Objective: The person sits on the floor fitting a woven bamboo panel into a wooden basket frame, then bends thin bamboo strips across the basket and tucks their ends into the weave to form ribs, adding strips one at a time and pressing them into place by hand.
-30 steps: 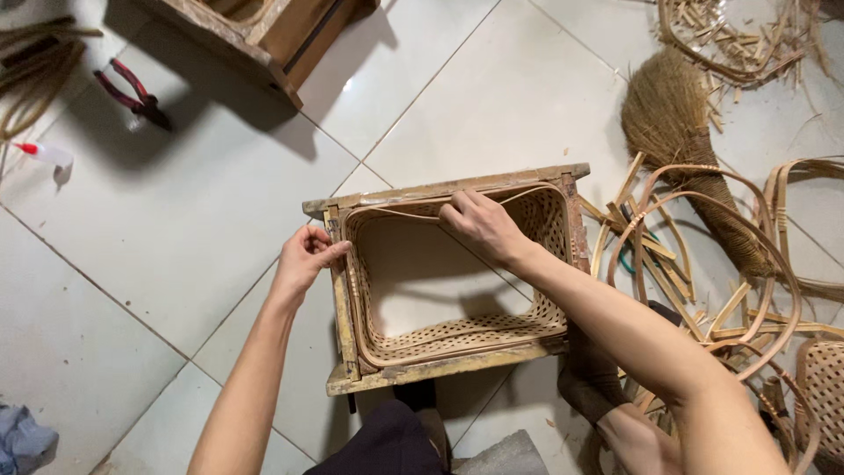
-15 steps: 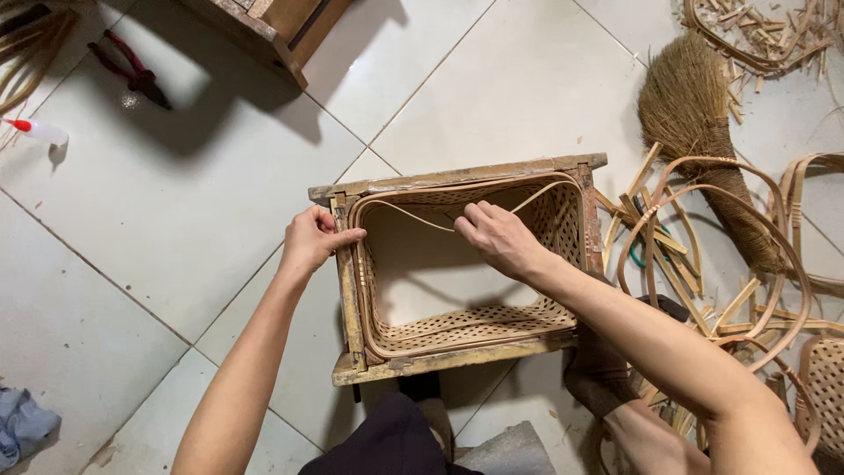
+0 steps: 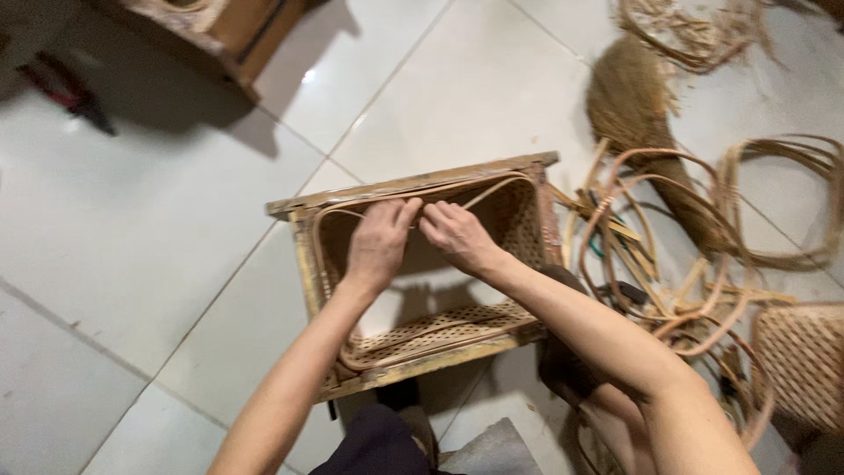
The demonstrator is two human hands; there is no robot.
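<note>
— What is being held, and where?

— A rattan strip (image 3: pixel 492 186) is pinched by both hands at the twelve o'clock rail of the wooden frame (image 3: pixel 303 264), which lies on the tiled floor (image 3: pixel 132 229) in the middle of the view. The left hand (image 3: pixel 380 246) is curled, with its fingertips closed on the strip. The right hand (image 3: pixel 457 237) is closed on it just beside, at the left hand's three o'clock, and the two are nearly touching.

— Which step can be judged to be in hand?

— The strip appears to be being seated along the inside of the far rail. It is seen as a loop that runs round the frame's inner edge, above the woven cane panel (image 3: pixel 440 330) at the six o'clock side. Whether it is already fixed at the corners cannot be told.

— What would the next move call for?

— As a judgement only: the strip would have to be kept flat against the rail while pressure is carried toward the two o'clock corner, where it stands slightly off the wood.

— What else is to be noted?

— A straw broom (image 3: pixel 629 97) is seen at one o'clock and loose rattan hoops (image 3: pixel 651 229) at three o'clock, just beside the frame. A woven piece (image 3: pixel 804 361) is seen at four o'clock, red-handled pliers (image 3: pixel 66 92) at ten o'clock, and a wooden box (image 3: pixel 220 26) at eleven o'clock, well apart.
</note>
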